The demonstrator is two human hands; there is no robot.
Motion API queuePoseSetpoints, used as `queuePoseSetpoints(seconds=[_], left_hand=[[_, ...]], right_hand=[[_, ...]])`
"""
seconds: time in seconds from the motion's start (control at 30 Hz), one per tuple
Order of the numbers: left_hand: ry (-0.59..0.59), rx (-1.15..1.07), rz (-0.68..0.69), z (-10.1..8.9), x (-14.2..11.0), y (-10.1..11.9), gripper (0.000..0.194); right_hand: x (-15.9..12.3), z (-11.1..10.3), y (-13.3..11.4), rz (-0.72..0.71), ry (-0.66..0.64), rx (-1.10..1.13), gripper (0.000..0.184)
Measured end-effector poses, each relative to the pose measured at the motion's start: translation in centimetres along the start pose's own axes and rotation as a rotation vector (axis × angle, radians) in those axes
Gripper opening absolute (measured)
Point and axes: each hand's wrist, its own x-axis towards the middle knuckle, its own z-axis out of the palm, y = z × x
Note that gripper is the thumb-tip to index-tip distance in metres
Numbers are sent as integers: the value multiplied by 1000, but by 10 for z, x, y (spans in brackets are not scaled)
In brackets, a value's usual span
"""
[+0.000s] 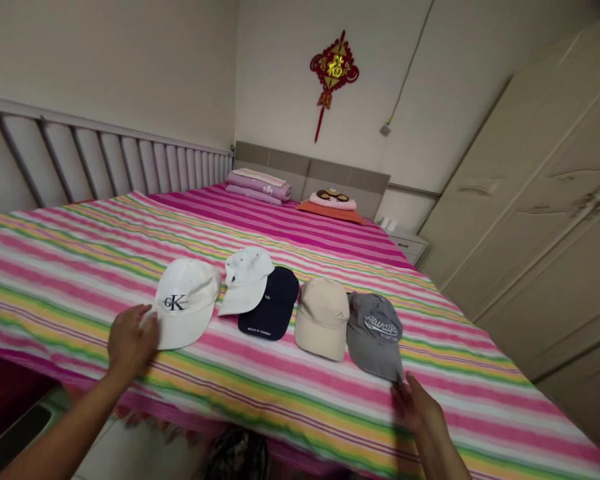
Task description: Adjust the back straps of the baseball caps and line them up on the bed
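Several caps lie in a row across the striped bedspread. At the left end is a white cap [187, 300] with dark "CK" letters; my left hand [133, 339] has its fingers closed on the cap's left edge. Beside it, a second white cap [247, 277] partly overlaps a dark navy cap [275, 307]. Then comes a beige cap [323, 317], touching the grey cap [375, 333] with white lettering at the right end. My right hand [421, 405] pinches the front corner of the grey cap's brim, thumb on the near side, the other fingers partly hidden in shadow.
The bed's striped bedspread [300, 400] hangs over the near edge. Folded purple bedding [260, 187] and a pink pillow [333, 202] lie by the headboard [280, 163]. A railing [130, 153] runs along the left; a nightstand [407, 245] and wardrobe [540, 200] stand right.
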Motion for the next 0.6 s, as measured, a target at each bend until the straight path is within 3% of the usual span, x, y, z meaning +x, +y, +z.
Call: queuePoseSetpoints(seconds=[0.03,0.1,0.17,0.23,0.3,0.43,0.53,0.6], left_hand=[[108,-30,112,4,-14,9,29],[179,-148,330,15,-49,33,27],[96,-312,431,26,-88,63,24],[-104,-495,423,34,-125,96,24],[-433,-704,338,36,-154,128,28],[-1150,-1142,-89,28,-174,188,50],[-1505,-1601,-451,22,-165,221,64],[-1626,-1833,-597,21,-156,236,74]], right_hand=[[3,3,-2,59,5,30,18],[6,12,-10,150,-33,89,17],[5,20,-21,193,-97,148,20],[-1,23,-32,192,-170,210,19],[-12,18,-41,167,-237,264,14],[-48,-12,-33,126,-301,309,11],[-83,-41,-3,108,-434,212,23],[-107,-58,21,95,-600,68,26]])
